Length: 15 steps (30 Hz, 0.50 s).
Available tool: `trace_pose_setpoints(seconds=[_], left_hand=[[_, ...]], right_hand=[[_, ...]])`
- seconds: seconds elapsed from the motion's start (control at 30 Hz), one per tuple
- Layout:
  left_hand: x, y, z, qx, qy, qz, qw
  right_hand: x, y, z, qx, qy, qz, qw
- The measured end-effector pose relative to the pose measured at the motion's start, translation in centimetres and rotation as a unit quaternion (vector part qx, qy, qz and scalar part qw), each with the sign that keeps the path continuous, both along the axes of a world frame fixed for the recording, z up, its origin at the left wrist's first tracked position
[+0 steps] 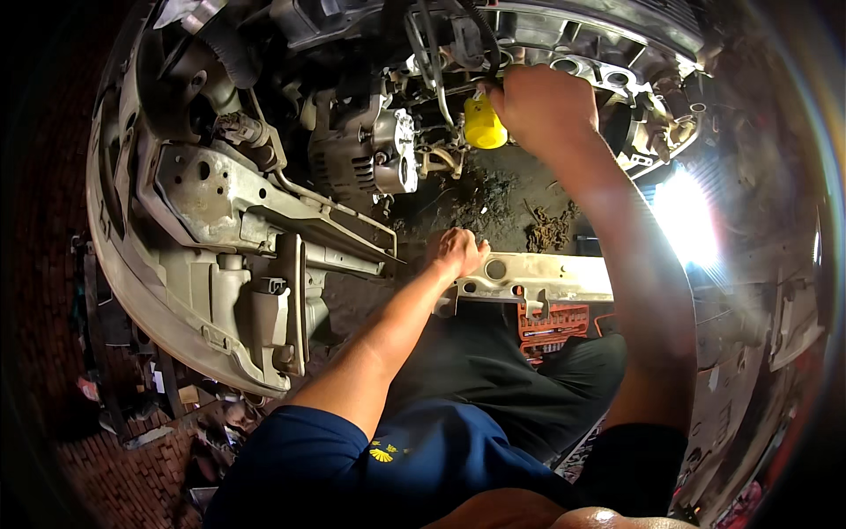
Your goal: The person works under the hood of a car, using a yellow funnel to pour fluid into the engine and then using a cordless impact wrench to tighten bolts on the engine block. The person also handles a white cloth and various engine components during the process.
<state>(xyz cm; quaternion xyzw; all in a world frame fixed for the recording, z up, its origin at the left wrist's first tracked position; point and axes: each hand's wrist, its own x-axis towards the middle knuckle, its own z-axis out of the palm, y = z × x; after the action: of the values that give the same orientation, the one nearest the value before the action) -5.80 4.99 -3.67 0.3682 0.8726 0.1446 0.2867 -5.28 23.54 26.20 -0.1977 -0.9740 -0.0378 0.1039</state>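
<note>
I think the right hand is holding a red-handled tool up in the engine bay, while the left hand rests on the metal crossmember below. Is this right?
Not quite: the handle is yellow, not red. The head view shows the right hand gripping a yellow-handled tool up in the engine bay, and the left hand resting on the metal crossmember below.

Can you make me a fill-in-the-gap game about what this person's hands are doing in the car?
1. The right hand holds a tool with a ____ handle.
2. The left hand rests on a pale metal ____.
3. The orange tray of tools lies ____ the crossbar in the picture.

Missing words: yellow; crossbar; below
</note>
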Motion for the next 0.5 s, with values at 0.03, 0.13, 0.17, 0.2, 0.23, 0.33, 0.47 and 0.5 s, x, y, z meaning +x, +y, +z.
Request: trace_pose_setpoints(seconds=[0.03, 0.13, 0.17, 0.2, 0.23, 0.33, 0.47, 0.5], left_hand=[[0.0, -0.2, 0.1, -0.002, 0.006, 0.001, 1.0], [0.0, -0.2, 0.6, -0.003, 0.005, -0.004, 1.0], [0.1, 0.0, 0.7, -0.004, 0.004, -0.006, 1.0], [0.2, 0.0, 1.0, 0.007, 0.017, -0.008, 1.0], [0.4, 0.0, 1.3, 0.009, 0.014, -0.009, 1.0], [0.5, 0.0, 1.6, 0.005, 0.038, -0.004, 0.999], [0.1, -0.3, -1.6, 0.025, 0.064, -0.01, 0.998], [-0.1, -0.4, -2.1, 0.025, 0.062, -0.009, 0.998]], right_hand=[[-0.1, -0.2, -0.1, 0.0, 0.005, 0.015, 1.0], [-0.1, -0.3, -0.8, 0.013, 0.01, 0.006, 1.0], [-0.1, -0.2, -1.1, 0.019, 0.02, 0.0, 1.0], [0.0, -0.2, -1.0, 0.007, 0.005, -0.012, 1.0], [0.2, -0.2, -1.1, 0.009, 0.002, -0.014, 1.0], [0.5, -0.2, -1.3, -0.022, -0.023, -0.022, 0.999], [0.6, -0.3, -2.3, -0.021, -0.006, -0.03, 0.999], [0.6, -0.4, -2.2, -0.018, -0.005, -0.026, 0.999]])
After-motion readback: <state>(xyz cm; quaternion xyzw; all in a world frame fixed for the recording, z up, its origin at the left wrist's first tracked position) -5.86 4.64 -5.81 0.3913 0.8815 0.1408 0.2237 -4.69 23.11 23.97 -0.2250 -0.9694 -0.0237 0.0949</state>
